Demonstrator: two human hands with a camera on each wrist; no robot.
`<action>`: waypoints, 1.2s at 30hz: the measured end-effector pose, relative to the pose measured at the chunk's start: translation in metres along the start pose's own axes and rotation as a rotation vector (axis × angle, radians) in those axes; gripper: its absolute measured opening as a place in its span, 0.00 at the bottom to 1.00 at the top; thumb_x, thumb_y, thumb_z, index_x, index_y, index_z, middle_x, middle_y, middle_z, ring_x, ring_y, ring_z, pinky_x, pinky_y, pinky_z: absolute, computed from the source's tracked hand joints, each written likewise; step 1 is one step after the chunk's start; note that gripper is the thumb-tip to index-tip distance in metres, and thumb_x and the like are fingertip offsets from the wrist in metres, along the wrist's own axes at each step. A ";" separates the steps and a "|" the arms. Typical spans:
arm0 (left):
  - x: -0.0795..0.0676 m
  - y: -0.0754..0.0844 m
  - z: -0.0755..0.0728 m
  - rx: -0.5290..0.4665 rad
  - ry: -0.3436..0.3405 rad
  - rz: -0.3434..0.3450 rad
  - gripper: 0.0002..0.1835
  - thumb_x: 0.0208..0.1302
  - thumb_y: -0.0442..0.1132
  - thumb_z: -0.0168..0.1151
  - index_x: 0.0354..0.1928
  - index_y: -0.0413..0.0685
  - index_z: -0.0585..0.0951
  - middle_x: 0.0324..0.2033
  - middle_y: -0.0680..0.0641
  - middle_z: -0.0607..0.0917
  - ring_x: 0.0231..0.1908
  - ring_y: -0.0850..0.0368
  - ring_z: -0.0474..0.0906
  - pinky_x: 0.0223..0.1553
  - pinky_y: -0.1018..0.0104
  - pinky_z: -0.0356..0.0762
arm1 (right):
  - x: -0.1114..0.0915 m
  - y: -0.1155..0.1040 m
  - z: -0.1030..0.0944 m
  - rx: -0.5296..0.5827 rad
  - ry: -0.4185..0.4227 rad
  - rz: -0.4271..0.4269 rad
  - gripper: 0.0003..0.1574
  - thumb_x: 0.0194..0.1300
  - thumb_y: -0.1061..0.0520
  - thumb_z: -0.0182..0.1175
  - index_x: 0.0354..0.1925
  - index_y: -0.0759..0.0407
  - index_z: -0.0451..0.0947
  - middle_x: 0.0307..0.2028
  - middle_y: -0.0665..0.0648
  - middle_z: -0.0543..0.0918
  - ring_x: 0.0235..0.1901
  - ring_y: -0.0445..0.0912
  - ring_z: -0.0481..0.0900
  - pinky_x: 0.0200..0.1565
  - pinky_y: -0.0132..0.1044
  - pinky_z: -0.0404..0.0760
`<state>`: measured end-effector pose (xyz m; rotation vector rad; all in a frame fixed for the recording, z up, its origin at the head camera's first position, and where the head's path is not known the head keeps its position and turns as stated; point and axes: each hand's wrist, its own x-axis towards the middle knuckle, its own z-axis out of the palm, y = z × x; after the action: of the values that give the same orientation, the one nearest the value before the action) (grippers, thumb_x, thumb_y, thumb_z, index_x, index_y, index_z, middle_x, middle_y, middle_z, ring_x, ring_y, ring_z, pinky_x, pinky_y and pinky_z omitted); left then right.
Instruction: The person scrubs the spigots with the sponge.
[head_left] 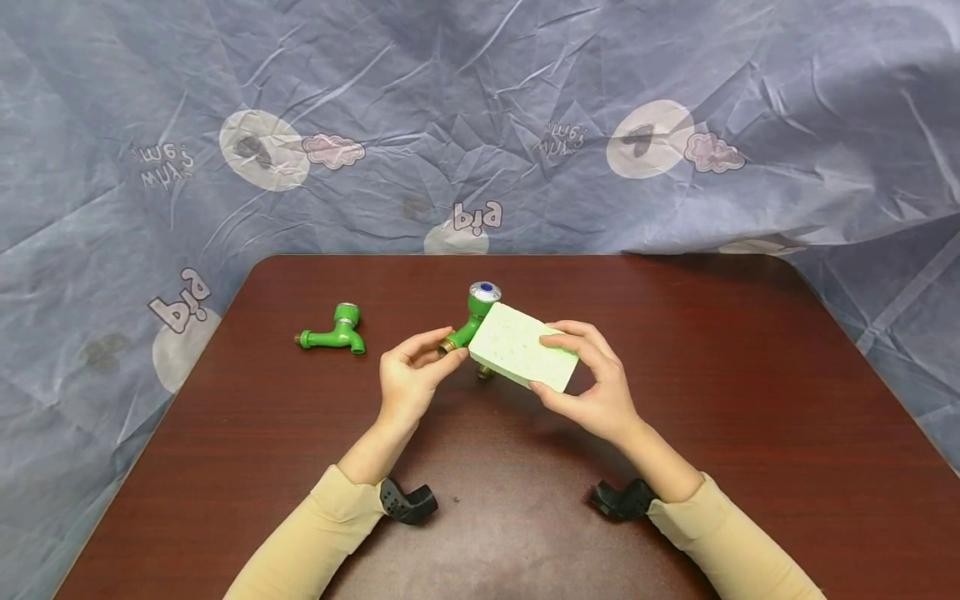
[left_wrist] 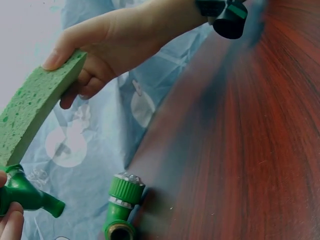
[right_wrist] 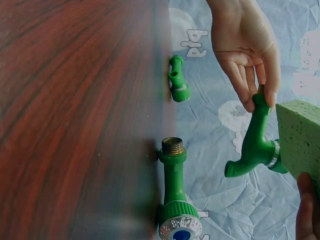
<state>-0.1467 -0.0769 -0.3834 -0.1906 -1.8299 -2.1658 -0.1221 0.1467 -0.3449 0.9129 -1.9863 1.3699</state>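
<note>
My left hand [head_left: 408,375] pinches a green faucet [right_wrist: 257,137] near its brass threaded end, with thumb and fingertips. A pale green sponge [head_left: 521,346] is gripped in my right hand [head_left: 596,379], thumb on the near edge and fingers over the far side. In the right wrist view, the held faucet's knob end meets the sponge; in the head view the sponge hides that end. Just behind them a second green faucet [head_left: 480,306] with a chrome, blue-dotted knob rests on the table, partly covered by the sponge.
A third green faucet [head_left: 333,335] lies on the left side of the brown wooden table [head_left: 720,400]. Behind the table hangs a wrinkled grey-blue printed sheet [head_left: 420,108]. Black wrist mounts [head_left: 408,502] sit at both cuffs.
</note>
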 end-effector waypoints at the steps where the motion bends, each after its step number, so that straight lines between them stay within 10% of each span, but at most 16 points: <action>1: 0.000 0.001 0.000 0.006 -0.002 0.002 0.18 0.46 0.21 0.70 0.43 0.29 0.82 0.36 0.39 0.85 0.30 0.61 0.83 0.34 0.69 0.82 | 0.000 0.001 0.000 0.000 0.002 -0.007 0.29 0.33 0.73 0.69 0.41 0.74 0.76 0.44 0.75 0.74 0.46 0.58 0.73 0.49 0.29 0.71; 17: -0.003 0.006 0.004 0.070 -0.081 -0.002 0.18 0.45 0.23 0.72 0.42 0.27 0.81 0.34 0.31 0.83 0.28 0.62 0.81 0.30 0.75 0.79 | -0.021 0.045 0.004 -0.245 0.032 0.059 0.34 0.39 0.60 0.75 0.49 0.57 0.78 0.54 0.58 0.74 0.51 0.50 0.74 0.44 0.28 0.73; 24: -0.010 0.032 0.010 0.105 -0.091 -0.007 0.16 0.45 0.20 0.69 0.40 0.23 0.80 0.34 0.29 0.83 0.26 0.62 0.80 0.30 0.75 0.79 | -0.022 0.046 0.005 -0.321 0.116 0.096 0.33 0.40 0.57 0.74 0.49 0.57 0.79 0.53 0.57 0.75 0.48 0.49 0.76 0.40 0.32 0.73; 36: -0.010 0.030 0.011 0.129 -0.129 0.012 0.15 0.47 0.21 0.68 0.40 0.25 0.81 0.33 0.30 0.83 0.26 0.61 0.80 0.30 0.73 0.80 | -0.022 0.042 0.005 -0.345 -0.003 0.117 0.32 0.43 0.55 0.74 0.50 0.56 0.78 0.53 0.55 0.74 0.48 0.48 0.77 0.40 0.36 0.77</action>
<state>-0.1284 -0.0691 -0.3560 -0.3178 -2.0258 -2.0619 -0.1418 0.1567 -0.3868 0.6485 -2.2168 1.0361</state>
